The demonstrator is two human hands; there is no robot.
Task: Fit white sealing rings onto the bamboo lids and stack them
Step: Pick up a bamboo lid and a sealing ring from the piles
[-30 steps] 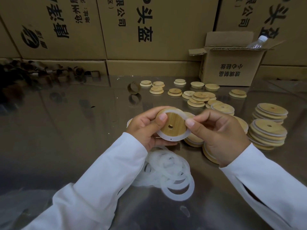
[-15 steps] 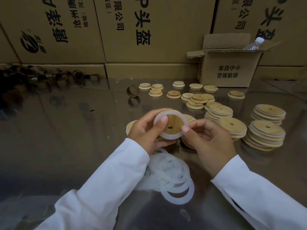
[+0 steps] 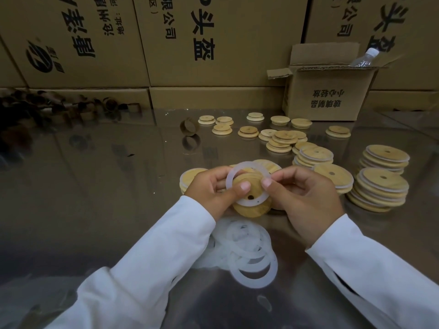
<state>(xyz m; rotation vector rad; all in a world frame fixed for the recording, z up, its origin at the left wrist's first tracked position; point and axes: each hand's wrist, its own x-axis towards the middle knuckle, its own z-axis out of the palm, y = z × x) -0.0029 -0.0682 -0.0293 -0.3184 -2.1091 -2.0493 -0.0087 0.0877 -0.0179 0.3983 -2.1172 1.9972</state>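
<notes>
Right now, nearest to me on the counter (image 3: 95, 186), a heap of loose white rings (image 3: 249, 255) lies just under my wrists. Above it, my left hand (image 3: 209, 188) holds a bamboo lid (image 3: 251, 211) from its left side, with the thumb on the face. My right hand (image 3: 306, 198) pinches the white ring (image 3: 252, 202) at its right side. So both grips are closed on something.

A moment ago the lid stood up facing me and the ring sat evenly round it. Now the lid has tipped down toward the counter and the ring has slid up. Its top pokes past the lid's edge and its bottom crosses the face near the little hole. I think the ring is not on properly yet and needs more pushing.

Past my hands, to the right, stand stacks of lids (image 3: 380, 188) with rings already on. Farther back lie bare lids (image 3: 282, 140), then a small open box (image 3: 327, 100).
</notes>
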